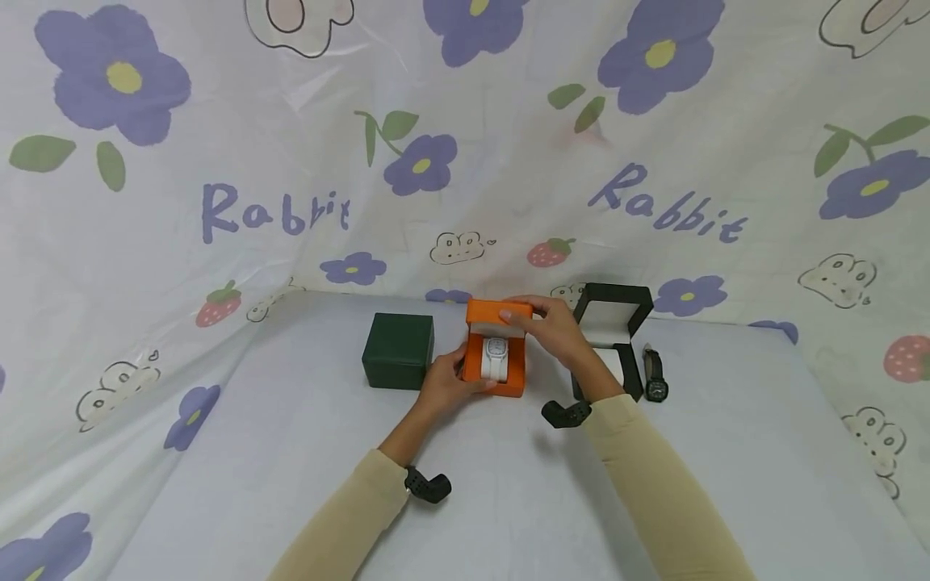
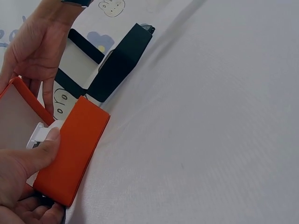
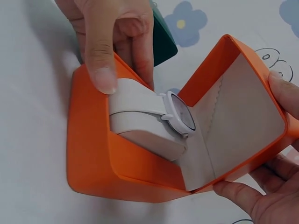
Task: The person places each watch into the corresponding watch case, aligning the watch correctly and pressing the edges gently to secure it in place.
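Note:
An orange watch box stands on the table with its lid raised. Inside, a white watch is wrapped around a white cushion. My left hand grips the box's base from the left side, its thumb over the front rim at the watch strap. Around the raised lid, my right hand holds the edge between thumb and fingers. The lid's pale lining shows in the right wrist view.
A closed dark green box sits left of the orange one. To the right stands an open black box with a pale lining, partly behind my right forearm. Beside it lies a dark-strapped watch. A patterned cloth hangs behind the table.

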A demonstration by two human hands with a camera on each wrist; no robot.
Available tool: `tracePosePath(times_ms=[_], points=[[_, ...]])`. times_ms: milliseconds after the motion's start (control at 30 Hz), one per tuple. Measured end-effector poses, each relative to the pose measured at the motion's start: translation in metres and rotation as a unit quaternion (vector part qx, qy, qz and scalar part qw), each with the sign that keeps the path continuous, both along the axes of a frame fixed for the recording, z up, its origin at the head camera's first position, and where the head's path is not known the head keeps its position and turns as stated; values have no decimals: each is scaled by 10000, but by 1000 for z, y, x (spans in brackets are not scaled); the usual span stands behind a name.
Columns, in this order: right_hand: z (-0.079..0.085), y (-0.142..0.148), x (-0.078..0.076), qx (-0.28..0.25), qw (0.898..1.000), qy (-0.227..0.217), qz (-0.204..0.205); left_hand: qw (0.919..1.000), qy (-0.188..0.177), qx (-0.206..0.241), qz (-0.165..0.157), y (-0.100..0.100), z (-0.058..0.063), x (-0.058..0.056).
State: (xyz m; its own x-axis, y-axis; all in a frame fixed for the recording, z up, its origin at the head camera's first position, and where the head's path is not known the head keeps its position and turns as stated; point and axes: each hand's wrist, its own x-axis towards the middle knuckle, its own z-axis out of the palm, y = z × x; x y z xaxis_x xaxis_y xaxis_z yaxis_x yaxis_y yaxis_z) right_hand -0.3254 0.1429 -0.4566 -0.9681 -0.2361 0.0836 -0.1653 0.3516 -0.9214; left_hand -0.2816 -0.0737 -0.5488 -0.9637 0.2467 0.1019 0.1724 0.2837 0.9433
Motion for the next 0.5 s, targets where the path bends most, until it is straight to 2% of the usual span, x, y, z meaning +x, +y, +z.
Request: tracePosePath(times_ms=[200, 500], points=[[-5, 0, 4, 72, 9998, 161, -35, 9999, 39, -113, 76, 0, -1, 0], [-9, 1, 9, 83, 9997, 231, -67, 10000, -7, -13, 95, 1, 0, 0]])
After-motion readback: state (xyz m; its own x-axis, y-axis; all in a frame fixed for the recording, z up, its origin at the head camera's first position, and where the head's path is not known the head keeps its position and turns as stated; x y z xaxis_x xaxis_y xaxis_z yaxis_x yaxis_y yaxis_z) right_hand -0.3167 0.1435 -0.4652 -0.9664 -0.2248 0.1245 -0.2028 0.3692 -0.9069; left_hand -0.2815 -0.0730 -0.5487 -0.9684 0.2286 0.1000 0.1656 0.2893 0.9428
